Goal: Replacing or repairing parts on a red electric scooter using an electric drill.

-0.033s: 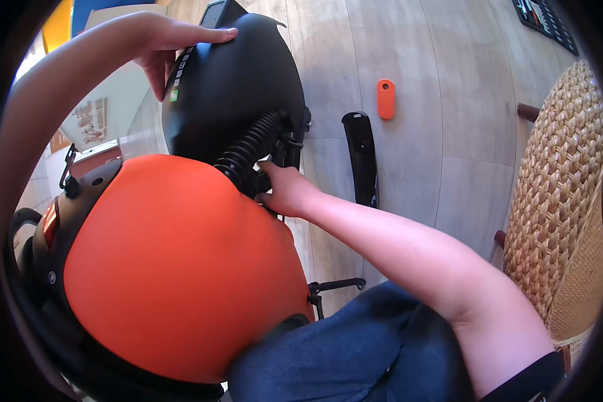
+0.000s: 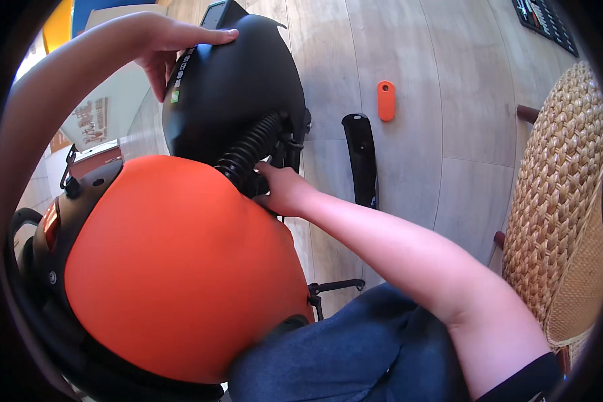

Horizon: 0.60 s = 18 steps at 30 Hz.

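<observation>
A big orange dome (image 2: pixel 174 268) on a black base fills the lower left. Behind it sits a rounded black housing (image 2: pixel 234 87), joined to the dome by a black ribbed hose (image 2: pixel 251 151). My left hand (image 2: pixel 174 40) lies over the top of the black housing, fingers flat across it and thumb down its left side. My right hand (image 2: pixel 285 191) reaches into the gap where the hose meets the dome. Its fingertips are tucked under the hose and hidden.
On the pale wood floor lie a long black part (image 2: pixel 362 157) and a small orange oblong piece (image 2: pixel 385 100). A wicker chair (image 2: pixel 556 201) stands at the right. My blue trouser leg (image 2: pixel 355 355) is at the bottom, with a thin black bracket (image 2: pixel 335 288) beside it.
</observation>
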{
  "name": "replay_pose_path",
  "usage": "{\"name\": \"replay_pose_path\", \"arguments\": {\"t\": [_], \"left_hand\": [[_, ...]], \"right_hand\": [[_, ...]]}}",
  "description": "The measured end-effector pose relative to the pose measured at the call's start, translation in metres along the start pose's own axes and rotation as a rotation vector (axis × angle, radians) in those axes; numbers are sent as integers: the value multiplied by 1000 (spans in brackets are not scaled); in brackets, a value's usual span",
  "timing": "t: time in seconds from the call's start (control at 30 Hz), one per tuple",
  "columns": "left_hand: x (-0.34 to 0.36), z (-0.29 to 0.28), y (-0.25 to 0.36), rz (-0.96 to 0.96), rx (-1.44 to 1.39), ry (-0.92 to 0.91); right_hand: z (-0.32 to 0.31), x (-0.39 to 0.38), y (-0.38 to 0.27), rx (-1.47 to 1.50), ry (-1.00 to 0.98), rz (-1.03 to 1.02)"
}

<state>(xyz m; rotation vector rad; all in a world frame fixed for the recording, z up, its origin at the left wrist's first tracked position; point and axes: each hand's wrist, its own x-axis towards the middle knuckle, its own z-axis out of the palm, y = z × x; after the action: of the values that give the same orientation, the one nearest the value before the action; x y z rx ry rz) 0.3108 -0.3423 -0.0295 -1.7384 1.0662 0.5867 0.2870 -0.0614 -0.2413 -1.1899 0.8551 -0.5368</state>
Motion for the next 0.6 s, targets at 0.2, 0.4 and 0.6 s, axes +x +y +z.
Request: {"name": "replay_pose_path", "arguments": {"t": [0.2,0.4,0.6], "left_hand": [[-5,0,1,-71,-23,-1],[-20,-8,-3,-38,-34,-87],[-21,0,0,-47,-64,-60]], "right_hand": [[7,9,6,89,-65,-78],[1,-1,4,-12,-16,-103],[5,5,17,-29,106,-236]]}}
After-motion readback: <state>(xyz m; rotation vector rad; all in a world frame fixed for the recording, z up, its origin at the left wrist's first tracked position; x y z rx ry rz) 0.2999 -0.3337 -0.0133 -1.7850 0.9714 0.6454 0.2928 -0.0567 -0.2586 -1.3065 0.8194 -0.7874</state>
